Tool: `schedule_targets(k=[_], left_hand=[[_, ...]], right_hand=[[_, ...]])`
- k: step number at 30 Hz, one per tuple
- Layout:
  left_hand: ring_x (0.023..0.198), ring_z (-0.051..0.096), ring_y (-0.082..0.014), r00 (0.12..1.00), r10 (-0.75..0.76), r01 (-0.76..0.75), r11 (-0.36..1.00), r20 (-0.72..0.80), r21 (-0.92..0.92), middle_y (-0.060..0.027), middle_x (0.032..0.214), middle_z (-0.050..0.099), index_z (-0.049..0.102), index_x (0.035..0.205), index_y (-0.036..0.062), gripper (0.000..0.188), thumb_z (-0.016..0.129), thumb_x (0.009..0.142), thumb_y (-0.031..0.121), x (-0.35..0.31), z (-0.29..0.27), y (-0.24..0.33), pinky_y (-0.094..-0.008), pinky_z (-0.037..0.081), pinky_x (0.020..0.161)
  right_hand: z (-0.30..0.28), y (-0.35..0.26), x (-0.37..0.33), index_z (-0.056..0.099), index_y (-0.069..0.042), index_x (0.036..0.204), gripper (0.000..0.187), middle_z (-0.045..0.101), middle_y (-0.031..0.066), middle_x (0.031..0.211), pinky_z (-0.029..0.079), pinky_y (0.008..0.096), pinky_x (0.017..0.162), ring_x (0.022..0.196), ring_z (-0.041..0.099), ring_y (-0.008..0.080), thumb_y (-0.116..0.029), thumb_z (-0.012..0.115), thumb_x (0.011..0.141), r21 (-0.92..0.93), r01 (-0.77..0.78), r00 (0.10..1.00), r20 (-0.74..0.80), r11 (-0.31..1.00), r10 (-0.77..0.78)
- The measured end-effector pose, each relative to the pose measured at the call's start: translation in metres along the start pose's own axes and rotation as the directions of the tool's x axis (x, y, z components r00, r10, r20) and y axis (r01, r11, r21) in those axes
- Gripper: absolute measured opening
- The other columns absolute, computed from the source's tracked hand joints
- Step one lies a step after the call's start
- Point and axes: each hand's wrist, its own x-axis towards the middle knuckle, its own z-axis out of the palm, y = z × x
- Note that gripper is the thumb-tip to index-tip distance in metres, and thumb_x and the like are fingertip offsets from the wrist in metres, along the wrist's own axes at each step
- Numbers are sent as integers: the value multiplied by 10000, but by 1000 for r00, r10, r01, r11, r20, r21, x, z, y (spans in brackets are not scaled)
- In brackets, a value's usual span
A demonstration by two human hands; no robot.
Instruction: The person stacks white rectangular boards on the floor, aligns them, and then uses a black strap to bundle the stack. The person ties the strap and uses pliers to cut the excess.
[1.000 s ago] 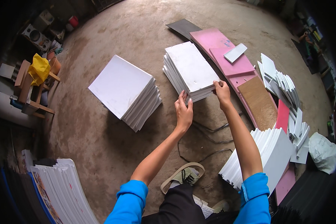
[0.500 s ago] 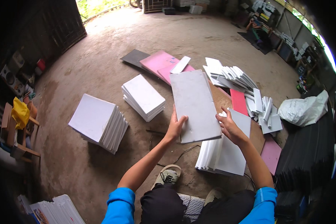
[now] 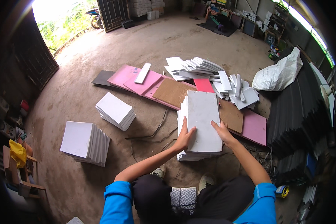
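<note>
The left hand (image 3: pixel 185 136) and right hand (image 3: pixel 223 133) grip opposite long edges of a white board (image 3: pixel 203 115), each thumb on its face and the fingers along its side, where it lies atop a white stack (image 3: pixel 198 156) before the person's knees (image 3: pixel 152 198). Off to the left, 2 more piles (image 3: pixel 115 106) stand on the floor (image 3: pixel 149 41); beyond lie pink panels (image 3: pixel 120 75) and a brown sheet (image 3: pixel 173 90).

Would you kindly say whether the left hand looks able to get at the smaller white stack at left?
Probably yes: only dark cords seem to lie between the left hand and the smaller white stack, though the hand must first leave the white board.
</note>
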Motion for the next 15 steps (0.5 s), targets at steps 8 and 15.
schedule_targets(k=[8, 15], left_hand=[[1324, 188, -300, 959, -39, 32, 999, -282, -28, -227, 1425, 171, 111, 1382, -26, 778, 444, 877, 464, 3, -55, 15, -332, 157, 1069], [1203, 382, -265, 587, -37, 56, 998, -809, -5, -189, 1314, 370, 255, 1330, -5, 532, 483, 870, 135, -38, -204, -30, -341, 281, 1012]], right_hand=[[40, -94, 39, 246, -1, 1327, 666, 230, 243, 1259, 238, 440, 1001, 1155, 278, 379, -218, 600, 807, -505, 467, 774, -164, 726, -611], [247, -158, 125, 395, 26, 1256, 577, 364, 268, 1251, 273, 437, 999, 1171, 332, 404, -302, 565, 813, -446, 575, 818, 333, 686, -469]])
